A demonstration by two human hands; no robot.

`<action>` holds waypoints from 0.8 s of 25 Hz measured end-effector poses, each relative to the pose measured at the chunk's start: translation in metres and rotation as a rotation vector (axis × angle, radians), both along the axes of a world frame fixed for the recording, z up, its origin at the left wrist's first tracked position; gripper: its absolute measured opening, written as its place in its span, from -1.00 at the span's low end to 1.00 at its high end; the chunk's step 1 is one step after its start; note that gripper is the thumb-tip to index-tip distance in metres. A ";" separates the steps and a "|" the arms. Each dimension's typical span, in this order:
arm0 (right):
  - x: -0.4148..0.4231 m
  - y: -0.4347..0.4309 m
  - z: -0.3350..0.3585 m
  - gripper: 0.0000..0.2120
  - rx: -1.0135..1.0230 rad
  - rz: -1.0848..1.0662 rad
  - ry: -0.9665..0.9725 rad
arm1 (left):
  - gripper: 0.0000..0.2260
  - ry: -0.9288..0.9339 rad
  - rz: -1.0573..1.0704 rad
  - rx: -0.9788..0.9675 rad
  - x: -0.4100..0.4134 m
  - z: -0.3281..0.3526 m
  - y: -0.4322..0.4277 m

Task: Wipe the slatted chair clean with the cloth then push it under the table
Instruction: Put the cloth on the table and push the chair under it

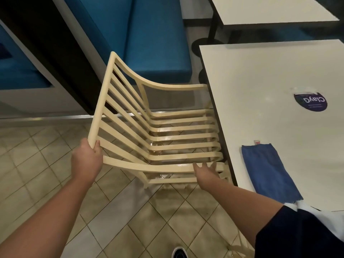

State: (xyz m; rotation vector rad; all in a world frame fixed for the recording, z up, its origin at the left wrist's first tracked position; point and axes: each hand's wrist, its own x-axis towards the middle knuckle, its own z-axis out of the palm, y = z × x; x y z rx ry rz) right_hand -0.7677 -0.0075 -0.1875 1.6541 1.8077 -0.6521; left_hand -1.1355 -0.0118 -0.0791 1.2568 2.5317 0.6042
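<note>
Chair apparently hard against table; floor open

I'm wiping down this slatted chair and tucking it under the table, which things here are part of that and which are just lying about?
For the job: slatted chair, gripped by the left hand, right hand open at its seat; blue cloth lying on the table.
Just lying about: round sticker, blue bench, far table, shoe.
</note>
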 end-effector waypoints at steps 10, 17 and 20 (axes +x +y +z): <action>0.011 0.002 -0.002 -0.46 0.062 -0.033 -0.086 | -0.70 -0.012 0.033 -0.011 -0.012 -0.003 -0.019; 0.026 0.001 -0.009 -0.49 0.103 0.018 -0.120 | -0.72 0.039 0.024 -0.009 -0.011 -0.003 -0.020; 0.021 0.004 -0.010 -0.48 0.103 -0.022 -0.140 | -0.70 0.050 0.028 0.003 -0.011 -0.002 -0.015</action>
